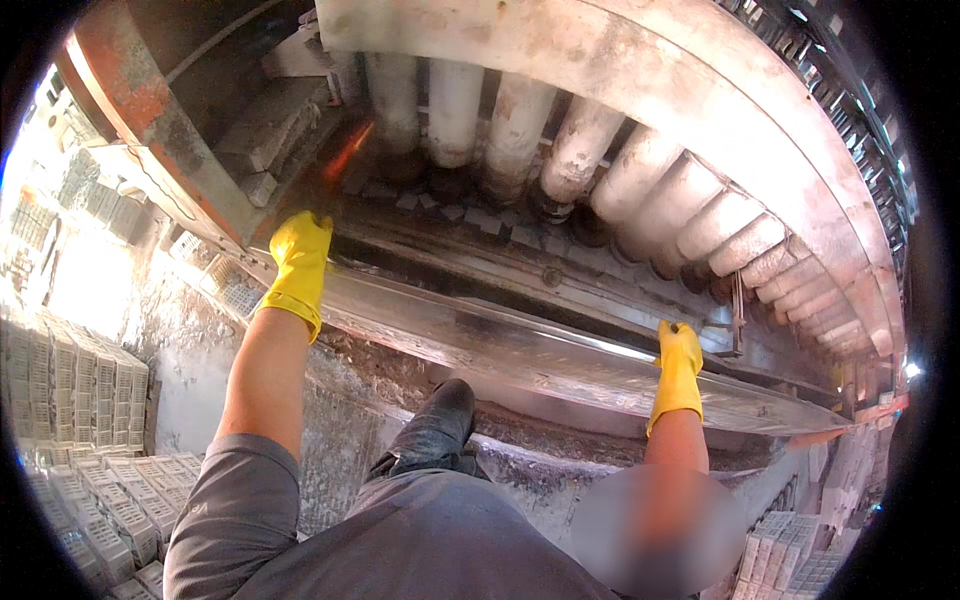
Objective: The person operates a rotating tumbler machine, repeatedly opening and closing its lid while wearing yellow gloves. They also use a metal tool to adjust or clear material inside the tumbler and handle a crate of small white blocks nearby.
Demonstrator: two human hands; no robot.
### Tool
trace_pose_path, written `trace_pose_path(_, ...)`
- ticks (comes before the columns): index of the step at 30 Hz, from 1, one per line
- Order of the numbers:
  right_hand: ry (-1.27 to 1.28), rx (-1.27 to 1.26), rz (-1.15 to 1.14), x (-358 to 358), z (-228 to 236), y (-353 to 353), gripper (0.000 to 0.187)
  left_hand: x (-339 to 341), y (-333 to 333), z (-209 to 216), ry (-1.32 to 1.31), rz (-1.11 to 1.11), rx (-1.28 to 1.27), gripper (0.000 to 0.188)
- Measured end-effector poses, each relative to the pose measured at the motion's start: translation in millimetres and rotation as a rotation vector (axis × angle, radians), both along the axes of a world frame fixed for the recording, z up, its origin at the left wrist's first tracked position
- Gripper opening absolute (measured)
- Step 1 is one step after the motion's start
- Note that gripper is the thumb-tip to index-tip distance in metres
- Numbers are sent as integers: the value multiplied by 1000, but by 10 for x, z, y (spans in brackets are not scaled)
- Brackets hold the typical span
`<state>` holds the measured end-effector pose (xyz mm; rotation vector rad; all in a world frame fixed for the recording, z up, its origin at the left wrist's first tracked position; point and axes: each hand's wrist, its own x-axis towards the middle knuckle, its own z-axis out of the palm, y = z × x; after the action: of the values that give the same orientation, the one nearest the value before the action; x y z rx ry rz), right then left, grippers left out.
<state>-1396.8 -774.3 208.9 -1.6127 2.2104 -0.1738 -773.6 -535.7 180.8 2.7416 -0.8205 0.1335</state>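
Both my hands wear yellow rubber gloves. My left hand (300,258) is closed at the left part of a long metal rail (500,318), beside a rusty upright beam. Farther right, my right hand (679,365) is closed in a fist at the same rail, with its fingers curled over the edge. The gloves hide the exact grip of the fingers. A dark gap runs along the rail between my hands. Behind it, a row of thick pale cylinders (455,115) stands under a broad curved beam, with small broken pieces (485,220) at their feet.
The rusty beam (165,130) rises at the upper left, near a small orange glow (348,150). Stacked pale slotted blocks (80,385) stand at the left, and more blocks (780,550) at the lower right. A rough, dusty ledge (350,380) lies below the rail, beside my leg.
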Motion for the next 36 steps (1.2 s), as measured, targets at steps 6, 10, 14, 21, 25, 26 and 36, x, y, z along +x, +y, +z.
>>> trace_pose_path(6,29,-12,22,134,115,-25,62,110,-55,-104,-58,11,-40,47)
trace_pose_path(10,80,-16,39,150,119,-82,64,72,-106,12,5,3,27,48)
trace_pose_path(14,126,-62,61,75,-42,-197,65,141,-134,-49,-6,-2,11,49)
trace_pose_path(21,137,-76,57,0,-218,-366,65,124,-207,-12,-44,4,23,49)
trace_pose_path(25,187,-78,89,108,-97,-335,64,195,-216,-75,-39,14,44,49)
trace_pose_path(26,175,-71,85,95,-99,-342,64,192,-231,-68,-32,9,48,49)
trace_pose_path(36,156,-65,55,227,56,-242,64,173,-229,-29,5,7,45,49)
